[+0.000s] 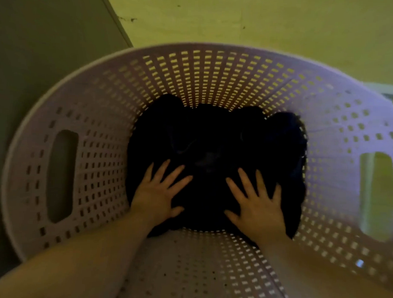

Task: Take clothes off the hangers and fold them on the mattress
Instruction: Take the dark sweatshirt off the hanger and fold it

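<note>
Both hands, left hand (157,196) and right hand (257,203), press flat with fingers spread on dark clothes (216,138) inside a perforated laundry basket (216,69), ringed by its walls.

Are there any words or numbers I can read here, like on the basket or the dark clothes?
None: no word, label, brand, number or sign shows on the holey basket.
None shows on the dark clothes that the left hand and right hand press flat; the cloth is too dark to tell whether a tag hides there.
</note>
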